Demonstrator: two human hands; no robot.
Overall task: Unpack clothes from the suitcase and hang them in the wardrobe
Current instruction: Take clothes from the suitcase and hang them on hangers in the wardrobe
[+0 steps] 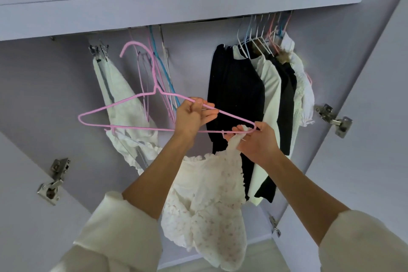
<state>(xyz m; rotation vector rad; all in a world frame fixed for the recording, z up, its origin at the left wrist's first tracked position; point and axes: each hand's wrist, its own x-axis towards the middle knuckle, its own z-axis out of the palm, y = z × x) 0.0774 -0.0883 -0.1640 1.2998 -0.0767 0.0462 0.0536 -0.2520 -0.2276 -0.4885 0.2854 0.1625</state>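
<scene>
A pink wire hanger [123, 104] is held up in front of the open wardrobe. My left hand [192, 117] grips its right upper arm. My right hand [256, 141] pinches the strap of a white frilled top [207, 201] against the hanger's right corner. The other strap of the top loops over the notch on the hanger's lower bar at the left. The top hangs down between my forearms. The suitcase is out of view.
Black and white clothes [249, 104] hang at the right on the rail. Several bare wire hangers [163, 77] and a clipped white garment [112, 90] hang at the left. A shelf [176, 4] with bedding and soft toys runs above. Door hinges [333, 119] flank the opening.
</scene>
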